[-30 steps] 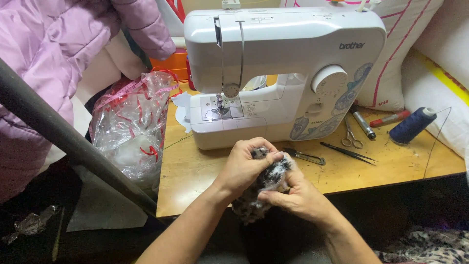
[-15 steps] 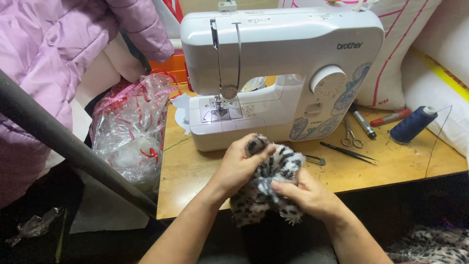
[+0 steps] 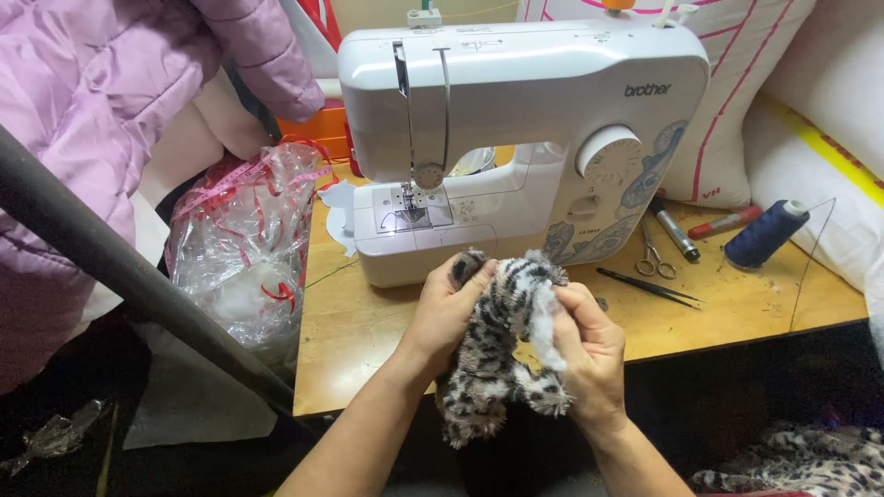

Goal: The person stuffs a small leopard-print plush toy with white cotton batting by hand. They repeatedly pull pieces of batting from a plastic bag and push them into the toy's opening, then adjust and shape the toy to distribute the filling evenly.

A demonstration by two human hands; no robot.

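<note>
Since a moment ago we have drawn more of the fur piece [image 3: 502,359] out of our grip, so it now hangs below the worktop [image 3: 368,331] edge, left hand [image 3: 451,317] and right hand [image 3: 589,354] both clenched on it before the sewing machine [image 3: 516,120].

A spotted fur fabric [image 3: 801,465] is cut off at the bottom-right corner.

Clear plastic bag [image 3: 241,248], red ribbon, left of machine.
</note>
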